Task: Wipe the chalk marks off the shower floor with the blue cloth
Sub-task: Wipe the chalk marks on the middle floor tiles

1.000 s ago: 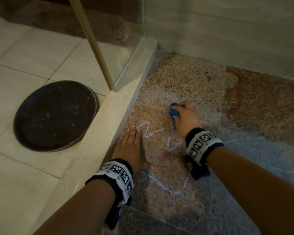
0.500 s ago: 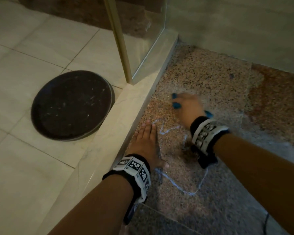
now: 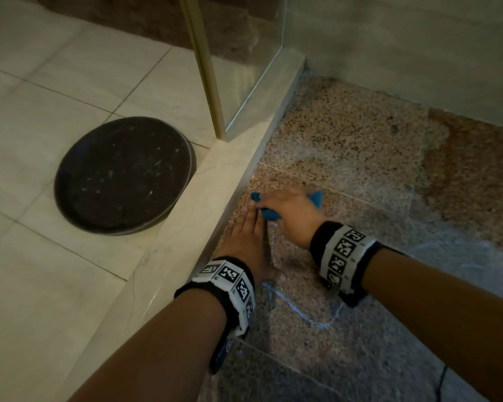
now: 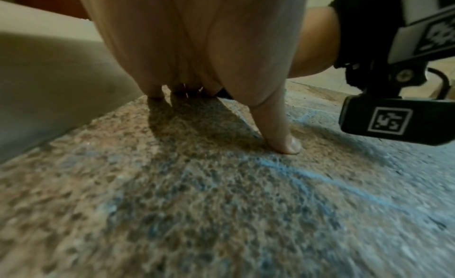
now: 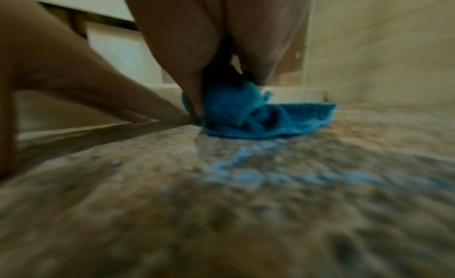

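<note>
Head view: right hand bunched around blue cloth, fingers curled over it, pressing it to shower floor just beside the marble curb. Cloth corners poking out either side of the knuckles. Right wrist view: same cloth wadded under the palm, flap trailing away from the curb; pale blue chalk marks smeared on the near side, not yet under the cloth.

Left hand flat, fingers straight and together, planted on the stone against the curb, holding nothing; fingertips touching the cloth. Left wrist view: thumb pressed down beside a chalk line.

Outward: curved chalk stroke untouched, nearer the body than both hands. Beyond the curb, dark round tray on pale tile; glass panel rising from the curb's far end.

Risks, as judged: bracing palm resting over chalk, likely to smudge or hide it; wadded cloth covering little per pass; dry rubbing spreading dust into rough granite instead of lifting it.
</note>
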### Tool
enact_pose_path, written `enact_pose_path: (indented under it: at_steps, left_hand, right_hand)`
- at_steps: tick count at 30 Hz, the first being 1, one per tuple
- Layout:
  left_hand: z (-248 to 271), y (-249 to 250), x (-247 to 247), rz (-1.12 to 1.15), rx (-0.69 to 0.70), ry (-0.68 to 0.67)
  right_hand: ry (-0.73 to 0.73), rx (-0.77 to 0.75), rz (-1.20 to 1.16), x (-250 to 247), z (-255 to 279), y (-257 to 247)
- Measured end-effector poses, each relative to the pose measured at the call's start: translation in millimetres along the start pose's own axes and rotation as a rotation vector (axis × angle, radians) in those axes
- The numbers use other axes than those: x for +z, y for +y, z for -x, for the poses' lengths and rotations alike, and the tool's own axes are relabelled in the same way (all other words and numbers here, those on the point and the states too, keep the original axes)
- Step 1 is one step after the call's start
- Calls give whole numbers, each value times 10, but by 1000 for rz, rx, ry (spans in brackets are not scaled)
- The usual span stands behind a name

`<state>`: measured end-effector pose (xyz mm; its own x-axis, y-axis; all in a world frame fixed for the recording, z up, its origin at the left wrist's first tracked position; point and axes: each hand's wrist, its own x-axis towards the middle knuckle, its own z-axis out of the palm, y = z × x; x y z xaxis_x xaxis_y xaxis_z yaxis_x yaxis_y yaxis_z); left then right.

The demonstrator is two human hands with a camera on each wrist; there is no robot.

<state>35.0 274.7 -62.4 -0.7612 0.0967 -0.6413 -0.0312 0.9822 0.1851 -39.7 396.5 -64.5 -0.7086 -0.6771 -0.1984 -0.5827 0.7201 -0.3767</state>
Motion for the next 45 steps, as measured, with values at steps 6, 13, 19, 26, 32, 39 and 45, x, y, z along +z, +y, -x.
enact_pose_path:
  at_steps: [6, 13, 19, 26, 32, 39, 45]
  left_hand:
    - [22, 4, 5, -7, -1, 15]
    - [82, 28, 0, 28, -15, 40]
    - [213, -53, 200, 28, -44, 53]
    - [173, -71, 216, 41, -62, 53]
    - [178, -75, 217, 43, -57, 64]
    - [187, -68, 218, 35, -55, 76]
    - [196, -65, 185, 32, -67, 51]
  right_hand:
    - [230, 309, -162, 11, -29, 414]
    - [96, 67, -87, 97, 83, 50]
    - [253, 496, -285, -7, 101, 348]
    - [-9, 25, -77, 210, 240, -154]
    - [155, 359, -49, 0, 74, 353]
    - [-9, -17, -12, 188, 196, -131]
    - [22, 397, 66, -25, -39, 193]
